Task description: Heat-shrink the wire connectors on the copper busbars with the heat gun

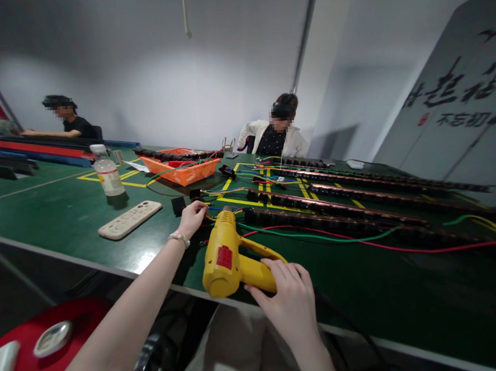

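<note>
My right hand (pixel 288 288) is wrapped round the handle of a yellow heat gun (pixel 222 260), whose nozzle points away from me, toward the wires. To its left, my left hand (pixel 192 218) is closed in a pinch at the wire ends beside a black connector block (pixel 178 206); what exactly lies between the fingers is too small to name. Long dark bars with copper-coloured edges (pixel 317 221) stretch off to the right. A green wire (pixel 318 237) and a red wire (pixel 428 249) run in front of them.
On the green table (pixel 65 219) are a phone in a beige case (pixel 130 219), a bottle (pixel 108 174) and an orange basket (pixel 184 174). One person (pixel 272 139) sits across the table, another (pixel 70 121) at the far left. A red stool (pixel 79 316) stands below the edge.
</note>
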Demonstrator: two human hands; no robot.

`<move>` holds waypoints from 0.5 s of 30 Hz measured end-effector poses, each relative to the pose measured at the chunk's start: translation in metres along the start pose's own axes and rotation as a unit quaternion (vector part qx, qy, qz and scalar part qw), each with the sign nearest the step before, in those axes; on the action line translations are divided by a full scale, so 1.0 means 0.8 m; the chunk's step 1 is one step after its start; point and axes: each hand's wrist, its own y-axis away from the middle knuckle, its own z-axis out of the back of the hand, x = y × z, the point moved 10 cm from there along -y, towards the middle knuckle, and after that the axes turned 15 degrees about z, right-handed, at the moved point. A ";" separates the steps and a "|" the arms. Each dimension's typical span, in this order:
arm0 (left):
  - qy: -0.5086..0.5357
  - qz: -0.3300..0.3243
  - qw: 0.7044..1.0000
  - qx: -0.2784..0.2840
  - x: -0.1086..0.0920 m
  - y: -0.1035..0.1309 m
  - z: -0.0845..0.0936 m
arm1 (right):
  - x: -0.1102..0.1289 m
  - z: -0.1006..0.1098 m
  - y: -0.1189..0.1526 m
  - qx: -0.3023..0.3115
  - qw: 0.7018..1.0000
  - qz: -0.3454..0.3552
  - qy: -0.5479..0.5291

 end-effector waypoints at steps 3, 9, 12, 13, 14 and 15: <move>-0.011 -0.027 1.000 -0.012 -0.003 -0.001 0.002 | -0.005 0.007 0.004 0.002 1.000 0.005 0.021; -0.071 -0.058 0.995 -0.036 -0.010 0.001 0.003 | -0.008 0.009 0.010 -0.002 0.999 0.007 0.037; -0.083 -0.061 0.994 -0.037 -0.010 0.000 0.002 | -0.006 0.006 0.010 0.015 0.999 0.017 0.049; -0.085 -0.061 0.994 -0.036 -0.010 -0.001 0.001 | -0.006 0.004 0.010 0.024 0.998 0.019 0.051; -0.088 -0.061 0.994 -0.035 -0.010 -0.001 0.000 | -0.006 0.003 0.008 0.033 0.998 0.019 0.052; -0.091 -0.062 0.993 -0.034 -0.010 -0.002 -0.001 | -0.006 0.003 0.006 0.043 0.998 0.017 0.050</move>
